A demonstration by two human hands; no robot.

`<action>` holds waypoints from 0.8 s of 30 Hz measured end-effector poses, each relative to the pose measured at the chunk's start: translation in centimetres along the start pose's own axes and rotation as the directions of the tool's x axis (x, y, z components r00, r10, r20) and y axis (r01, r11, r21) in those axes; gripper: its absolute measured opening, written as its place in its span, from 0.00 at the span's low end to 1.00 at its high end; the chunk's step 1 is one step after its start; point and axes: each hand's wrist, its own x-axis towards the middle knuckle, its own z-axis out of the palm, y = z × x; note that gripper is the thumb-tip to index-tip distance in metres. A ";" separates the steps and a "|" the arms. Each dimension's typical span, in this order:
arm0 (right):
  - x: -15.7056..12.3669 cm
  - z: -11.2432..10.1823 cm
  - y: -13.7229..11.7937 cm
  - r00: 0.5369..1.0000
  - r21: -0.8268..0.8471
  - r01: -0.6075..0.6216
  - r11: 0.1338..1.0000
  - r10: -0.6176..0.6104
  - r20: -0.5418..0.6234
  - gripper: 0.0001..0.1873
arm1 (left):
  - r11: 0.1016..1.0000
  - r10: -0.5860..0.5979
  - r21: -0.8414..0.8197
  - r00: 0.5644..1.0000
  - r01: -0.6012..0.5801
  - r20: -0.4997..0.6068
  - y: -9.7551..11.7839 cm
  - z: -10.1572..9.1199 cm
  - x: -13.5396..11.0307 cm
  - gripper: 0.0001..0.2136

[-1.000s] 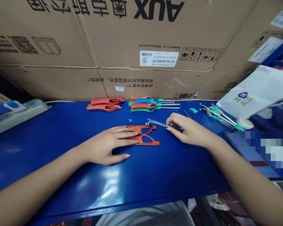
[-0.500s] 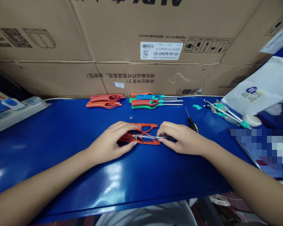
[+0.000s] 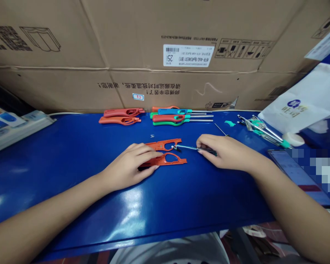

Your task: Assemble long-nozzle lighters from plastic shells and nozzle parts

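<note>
My left hand (image 3: pixel 133 163) presses on an orange lighter shell half (image 3: pixel 178 160), its thumb along the near edge and its fingers over the handle end. A second orange shell half (image 3: pixel 162 145) lies just behind, partly under those fingers. My right hand (image 3: pixel 222 150) is closed around a slim silver-shafted tool (image 3: pixel 188 147) with a dark rear part; whether it is tweezers or a screwdriver I cannot tell. At the tool's left tip is a small white-and-black piece, over the far shell's trigger opening. A thin metal screwdriver shaft (image 3: pixel 220 128) shows behind my right hand, which hides its handle.
Red and orange lighter shells (image 3: pixel 121 116) and several coloured lighters (image 3: pixel 181 117) lie by the cardboard box (image 3: pixel 137 44). Tiny screws (image 3: pixel 152 136) are behind my left hand. Rightward are a green trigger piece (image 3: pixel 230 123), metal tubes (image 3: pixel 266 132), a white bag (image 3: pixel 299 99) and a tablet-like screen (image 3: pixel 294 165).
My right hand has moved right and slightly back, carrying the silver-shafted tool and the small piece off the near shell half. My left hand stays on the shells.
</note>
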 end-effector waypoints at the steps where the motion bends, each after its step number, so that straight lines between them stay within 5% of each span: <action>1: 0.0 0.0 0.0 1.000 0.008 0.006 1.000 -0.006 -0.010 0.02 | 1.000 -0.001 -0.002 1.000 0.001 -0.002 0.0 0.0 0.0 0.14; 17: 0.8 1.3 -2.2 0.973 0.120 0.222 0.968 -0.211 -0.099 0.02 | 1.000 -0.022 -0.003 0.995 0.022 -0.099 0.4 0.2 0.0 0.17; 24: 1.1 1.9 -2.1 0.968 0.104 0.248 0.963 -0.241 -0.075 0.04 | 0.995 -0.051 -0.083 0.997 0.047 -0.057 0.8 0.2 0.4 0.05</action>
